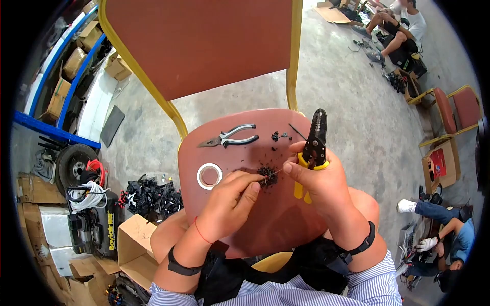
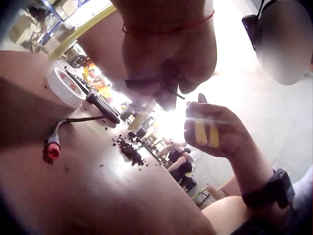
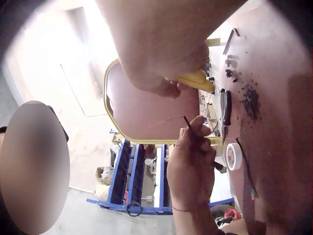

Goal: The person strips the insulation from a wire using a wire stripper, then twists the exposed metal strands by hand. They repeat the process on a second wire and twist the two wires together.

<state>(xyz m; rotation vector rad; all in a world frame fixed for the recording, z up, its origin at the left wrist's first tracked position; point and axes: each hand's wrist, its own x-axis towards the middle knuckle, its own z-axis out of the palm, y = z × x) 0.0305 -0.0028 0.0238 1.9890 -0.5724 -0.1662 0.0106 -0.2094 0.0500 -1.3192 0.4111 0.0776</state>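
Note:
Over the chair seat, my left hand [image 1: 232,201] pinches a thin dark cable [image 3: 188,122] between thumb and fingers. Fine bare wire [image 3: 172,119] sticks out of its end, towards my right hand [image 1: 320,171]. That hand grips wire strippers [image 1: 316,135] with yellow handles, their black jaws pointing up and away; its thumb and fingertip are close to the wire tip. Beneath lies a pile of black scraps [image 1: 267,178]. Combination pliers [image 1: 223,138] and a white tape roll [image 1: 209,165] lie beyond my left hand. A red connector [image 2: 54,151] on a cable shows low over the seat.
The chair's red backrest [image 1: 204,46] rises ahead. Small black pieces [image 1: 276,136] and a thin dark rod [image 1: 297,131] lie at the seat's far right. Blue shelving [image 1: 71,133], a cardboard box [image 1: 135,242] and a heap of black parts [image 1: 153,196] stand left. People sit on the right.

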